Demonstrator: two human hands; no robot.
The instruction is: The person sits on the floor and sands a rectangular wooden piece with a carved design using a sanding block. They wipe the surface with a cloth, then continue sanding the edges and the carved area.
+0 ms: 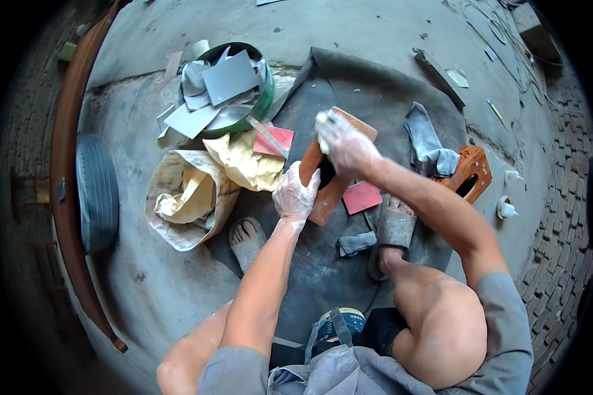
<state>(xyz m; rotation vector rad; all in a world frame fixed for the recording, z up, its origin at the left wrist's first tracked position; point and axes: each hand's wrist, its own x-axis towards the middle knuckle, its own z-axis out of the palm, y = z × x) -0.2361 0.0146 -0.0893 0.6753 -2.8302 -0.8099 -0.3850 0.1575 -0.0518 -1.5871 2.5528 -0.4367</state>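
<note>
Over the dark mat [389, 89], an orange-brown wooden piece [329, 205] with an opening in its middle lies tilted between my hands. Whitish dust coats both of them. My left hand [296, 195] wraps its fingers round the near-left edge of the piece. Across its far side lies my right hand [350, 146], pressing a pale yellowish pad [321, 131] to the wood; the pad is mostly covered by the fingers, so its kind is unclear. A red sheet [362, 197], seemingly abrasive paper, rests just below the piece.
A green tub [265, 99] overflows with grey sheets. Beside it stand a whitish sack [161, 187] and crumpled yellow paper [247, 161] under another red sheet [275, 140]. To the right are a grey cloth [423, 135] and a second orange wooden piece [484, 171]. A tyre [97, 194] stands left.
</note>
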